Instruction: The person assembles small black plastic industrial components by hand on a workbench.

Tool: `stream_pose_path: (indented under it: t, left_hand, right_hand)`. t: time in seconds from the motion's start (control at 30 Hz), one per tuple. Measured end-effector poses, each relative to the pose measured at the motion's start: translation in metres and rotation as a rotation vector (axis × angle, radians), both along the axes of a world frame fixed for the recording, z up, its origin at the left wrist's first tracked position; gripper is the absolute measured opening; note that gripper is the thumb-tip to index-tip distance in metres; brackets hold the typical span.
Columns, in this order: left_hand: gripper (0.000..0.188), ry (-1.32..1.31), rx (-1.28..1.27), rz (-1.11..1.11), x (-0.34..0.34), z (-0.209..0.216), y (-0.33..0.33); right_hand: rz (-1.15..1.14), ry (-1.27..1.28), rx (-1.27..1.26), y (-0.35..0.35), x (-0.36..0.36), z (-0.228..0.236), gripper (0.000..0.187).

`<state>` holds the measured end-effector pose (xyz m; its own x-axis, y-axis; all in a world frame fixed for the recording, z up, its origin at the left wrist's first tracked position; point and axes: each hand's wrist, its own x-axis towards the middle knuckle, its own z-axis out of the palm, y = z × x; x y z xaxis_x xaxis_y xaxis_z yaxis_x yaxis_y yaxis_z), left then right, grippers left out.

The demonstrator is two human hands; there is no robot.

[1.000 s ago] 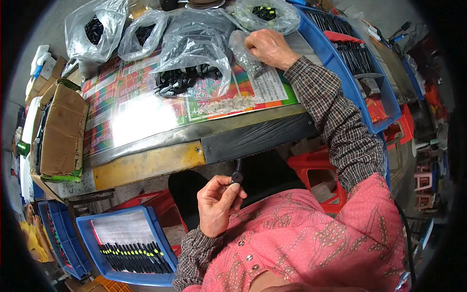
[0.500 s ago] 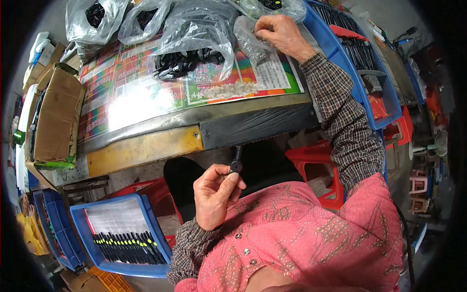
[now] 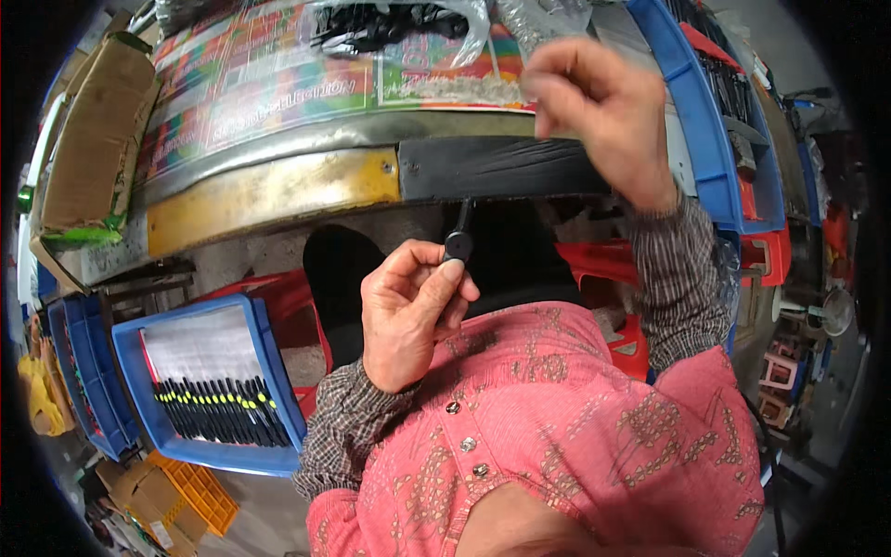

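Note:
My left hand (image 3: 408,311) pinches a black rod-like part with a round, disc-shaped head (image 3: 458,245) between thumb and fingers, in front of the table edge. The shaft of the part points away from me, toward the table. Blurred by motion, my right hand (image 3: 603,116) hangs over the front of the table with thumb and forefinger drawn together; whatever sits between them is too small to make out. Beyond it lies a clear plastic bag (image 3: 543,20) of small bits. An opened bag of black parts (image 3: 394,26) rests to its left.
Small pale bits (image 3: 455,90) lie scattered on the printed tabletop cover (image 3: 269,93). A cardboard box (image 3: 100,139) stands at the table's left end. Blue trays of black parts flank me, one at lower left (image 3: 283,371), another at right (image 3: 710,176). Red stools (image 3: 613,265) are under the table.
My right hand has left the small clear bag and come back toward me, fingertips together. The left hand keeps its grip on the black part. The whole view has tilted downward.

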<state>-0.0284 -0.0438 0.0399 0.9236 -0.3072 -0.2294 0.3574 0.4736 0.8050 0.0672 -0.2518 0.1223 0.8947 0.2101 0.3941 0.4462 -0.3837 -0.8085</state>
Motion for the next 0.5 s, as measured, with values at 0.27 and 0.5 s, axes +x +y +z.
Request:
stream_pose_path:
  t: [0.27, 0.5]
  left_hand:
    - [0.009, 0.072, -0.089, -0.001, -0.005, -0.006, -0.001]
    - [0.009, 0.125, -0.087, -0.001, -0.013, -0.012, -0.003]
  right_hand:
    - [0.199, 0.189, 0.258, 0.029, -0.072, -0.055, 0.010]
    - [0.154, 0.086, 0.225, 0.035, -0.082, -0.082, 0.012]
